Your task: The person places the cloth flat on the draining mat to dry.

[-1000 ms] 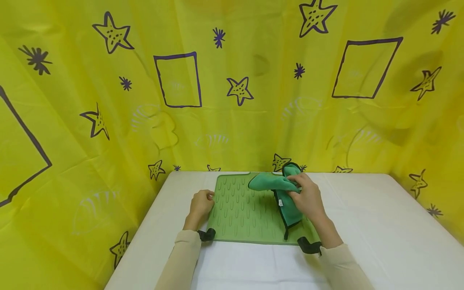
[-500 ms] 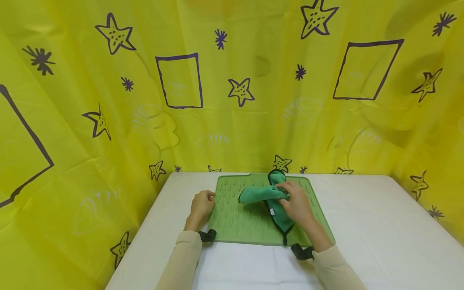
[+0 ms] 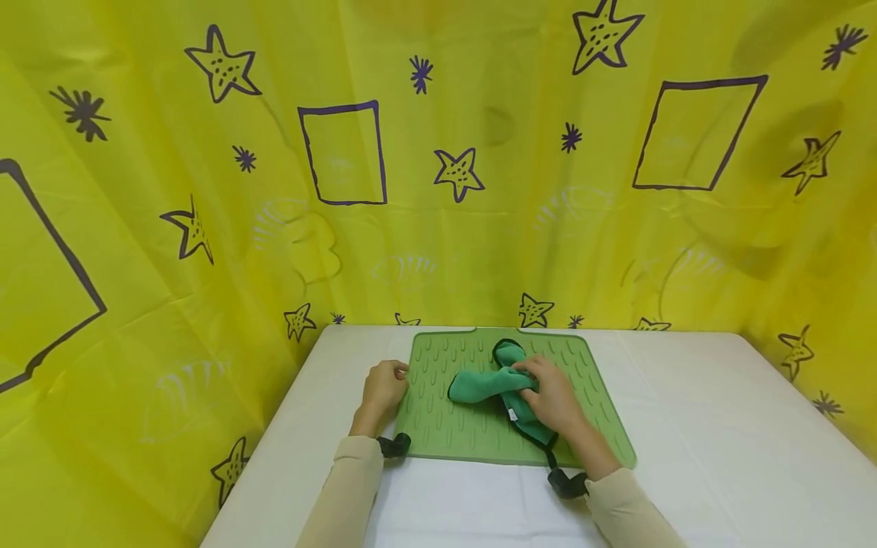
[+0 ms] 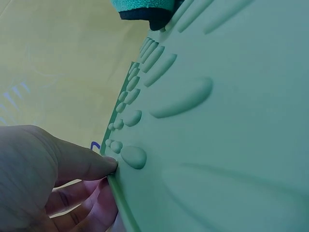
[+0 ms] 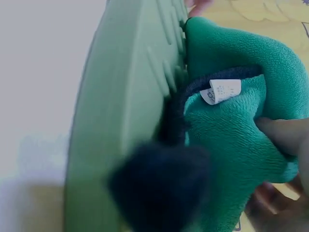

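A light green ribbed mat (image 3: 438, 426) lies flat on the white table. My left hand (image 3: 384, 392) pinches its left edge, thumb on top and fingers curled beneath, as the left wrist view (image 4: 58, 169) shows. Over the middle of the mat, my right hand (image 3: 553, 396) grips a bunched green cloth (image 3: 479, 386) with dark edging. In the right wrist view the cloth (image 5: 227, 125) shows a small white label (image 5: 226, 90), and the thumb presses into a fold. Its lower part rests against the mat's ribs.
The white table (image 3: 699, 426) extends on both sides of the mat. A yellow curtain (image 3: 493, 251) with stars and squares hangs behind the table and along the sides. Black wrist mounts (image 3: 393, 445) sit at both wrists, close to the mat's front edge.
My right hand has moved left and toward the front with the cloth, from the mat's right side to its middle. The left hand has stayed at the left edge.
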The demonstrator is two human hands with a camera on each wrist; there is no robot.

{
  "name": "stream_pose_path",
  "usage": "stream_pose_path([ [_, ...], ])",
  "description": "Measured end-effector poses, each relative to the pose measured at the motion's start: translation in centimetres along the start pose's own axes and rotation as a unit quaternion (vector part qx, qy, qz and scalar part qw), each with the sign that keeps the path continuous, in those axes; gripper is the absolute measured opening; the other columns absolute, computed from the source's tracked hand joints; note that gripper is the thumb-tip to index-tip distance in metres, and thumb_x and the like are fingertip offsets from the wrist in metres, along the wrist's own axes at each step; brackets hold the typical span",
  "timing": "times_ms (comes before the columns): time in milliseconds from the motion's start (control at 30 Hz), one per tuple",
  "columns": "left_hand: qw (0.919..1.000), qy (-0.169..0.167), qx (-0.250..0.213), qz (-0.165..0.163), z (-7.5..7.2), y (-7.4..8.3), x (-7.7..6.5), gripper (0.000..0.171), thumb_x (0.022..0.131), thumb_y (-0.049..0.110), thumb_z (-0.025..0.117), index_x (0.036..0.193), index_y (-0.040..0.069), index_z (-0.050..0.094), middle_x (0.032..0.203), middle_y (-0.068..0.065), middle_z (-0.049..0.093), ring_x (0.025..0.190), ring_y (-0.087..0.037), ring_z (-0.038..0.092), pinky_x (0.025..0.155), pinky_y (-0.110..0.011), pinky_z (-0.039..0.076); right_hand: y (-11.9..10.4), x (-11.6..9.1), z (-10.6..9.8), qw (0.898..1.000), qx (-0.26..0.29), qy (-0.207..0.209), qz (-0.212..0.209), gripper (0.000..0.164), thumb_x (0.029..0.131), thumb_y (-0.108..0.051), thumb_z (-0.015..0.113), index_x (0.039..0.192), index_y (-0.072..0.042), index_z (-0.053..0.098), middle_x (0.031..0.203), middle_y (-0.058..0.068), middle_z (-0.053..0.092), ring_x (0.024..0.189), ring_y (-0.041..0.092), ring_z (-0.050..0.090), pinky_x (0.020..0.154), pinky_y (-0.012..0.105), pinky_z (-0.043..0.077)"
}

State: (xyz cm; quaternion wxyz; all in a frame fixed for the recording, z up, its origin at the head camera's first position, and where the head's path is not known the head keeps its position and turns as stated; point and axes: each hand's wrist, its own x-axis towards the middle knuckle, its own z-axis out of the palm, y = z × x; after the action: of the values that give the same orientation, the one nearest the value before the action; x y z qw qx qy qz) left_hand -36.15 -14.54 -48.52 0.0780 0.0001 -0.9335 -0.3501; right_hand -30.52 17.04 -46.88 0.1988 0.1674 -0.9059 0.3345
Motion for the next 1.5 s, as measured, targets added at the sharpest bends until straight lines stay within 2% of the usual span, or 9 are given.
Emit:
stream_pose_path([
  [200,1.0000,0.003,0.000,0.002,0.0,0.1,0.0,0.031,0.086,0.000,0.064,0.114,0.005,0.076,0.090,-0.005,0.072,0.076,-0.020,0.062,0.068,-0.034,0.050,0.3,-0.5,0.0,0.997,-0.001,-0.074,0.029,0.037,0.092,0.004,0.067,0.128,0.002,0.064,0.129,0.026,0.062,0.125,0.048,0.057,0.102,0.061,0.048],
  [500,0.9999,-0.011,-0.006,-0.005,-0.3,0.5,-0.1,0.032,0.087,0.005,0.066,0.118,0.004,0.074,0.095,-0.008,0.073,0.079,-0.021,0.064,0.071,-0.036,0.053,1.2,-0.5,0.0,0.991,0.035,-0.113,0.064,0.040,0.096,-0.002,0.064,0.136,0.002,0.059,0.140,0.028,0.058,0.134,0.051,0.050,0.108,0.064,0.043],
  [700,0.9993,-0.013,-0.021,0.030,-0.9,1.4,-0.4,0.024,0.092,0.013,0.069,0.114,0.006,0.074,0.100,-0.011,0.072,0.085,-0.025,0.065,0.072,-0.039,0.054,1.7,-0.4,-0.5,0.985,0.063,-0.143,0.069,0.043,0.099,-0.011,0.064,0.141,-0.002,0.057,0.145,0.026,0.056,0.137,0.049,0.048,0.108,0.064,0.042],
  [800,0.9970,-0.043,-0.024,0.060,-1.2,2.3,-0.6,0.019,0.094,0.017,0.070,0.109,0.007,0.075,0.103,-0.011,0.072,0.089,-0.025,0.065,0.074,-0.039,0.054,1.9,-0.4,-1.2,0.982,0.079,-0.162,0.060,0.048,0.100,-0.020,0.066,0.144,-0.005,0.053,0.146,0.024,0.054,0.132,0.046,0.053,0.103,0.061,0.047],
  [900,0.9896,-0.104,-0.016,0.099,-1.4,3.4,-0.8,0.018,0.093,0.019,0.071,0.107,0.007,0.076,0.104,-0.010,0.071,0.092,-0.024,0.065,0.077,-0.040,0.055,1.9,-0.3,-2.4,0.979,0.103,-0.167,0.051,0.054,0.100,-0.024,0.068,0.145,-0.004,0.048,0.144,0.023,0.052,0.126,0.042,0.056,0.098,0.055,0.051],
  [1033,0.9742,-0.177,0.010,0.141,-1.0,4.6,-1.1,0.027,0.088,0.017,0.076,0.112,0.003,0.076,0.105,-0.013,0.073,0.097,-0.026,0.067,0.082,-0.042,0.056,1.7,0.1,-4.2,0.981,0.112,-0.154,0.047,0.046,0.099,-0.025,0.070,0.133,0.001,0.052,0.128,0.021,0.057,0.110,0.033,0.060,0.087,0.044,0.054],
  [1133,0.9680,-0.202,0.033,0.145,-0.2,5.1,-1.3,0.035,0.085,0.017,0.080,0.115,0.001,0.074,0.109,-0.014,0.074,0.102,-0.027,0.068,0.087,-0.043,0.057,1.8,0.2,-5.6,0.981,0.091,-0.162,0.065,0.035,0.098,-0.027,0.071,0.118,-0.001,0.058,0.112,0.015,0.062,0.098,0.025,0.060,0.077,0.036,0.053],
  [1333,0.9690,-0.180,0.065,0.156,1.1,5.6,-1.8,0.026,0.085,0.017,0.082,0.107,0.004,0.076,0.100,-0.010,0.074,0.094,-0.022,0.067,0.082,-0.040,0.056,3.0,-0.8,-7.4,0.960,0.026,-0.248,0.125,0.025,0.094,-0.026,0.073,0.094,-0.003,0.063,0.085,0.005,0.060,0.076,0.017,0.052,0.064,0.031,0.044],
  [1500,0.9755,-0.152,0.059,0.148,1.5,5.6,-2.0,0.028,0.089,0.020,0.079,0.114,0.007,0.073,0.097,-0.008,0.074,0.090,-0.021,0.068,0.078,-0.039,0.055,4.0,-1.3,-7.1,0.939,0.013,-0.297,0.173,0.032,0.091,-0.030,0.076,0.073,-0.009,0.061,0.063,-0.003,0.042,0.058,0.012,0.038,0.054,0.027,0.033],
])
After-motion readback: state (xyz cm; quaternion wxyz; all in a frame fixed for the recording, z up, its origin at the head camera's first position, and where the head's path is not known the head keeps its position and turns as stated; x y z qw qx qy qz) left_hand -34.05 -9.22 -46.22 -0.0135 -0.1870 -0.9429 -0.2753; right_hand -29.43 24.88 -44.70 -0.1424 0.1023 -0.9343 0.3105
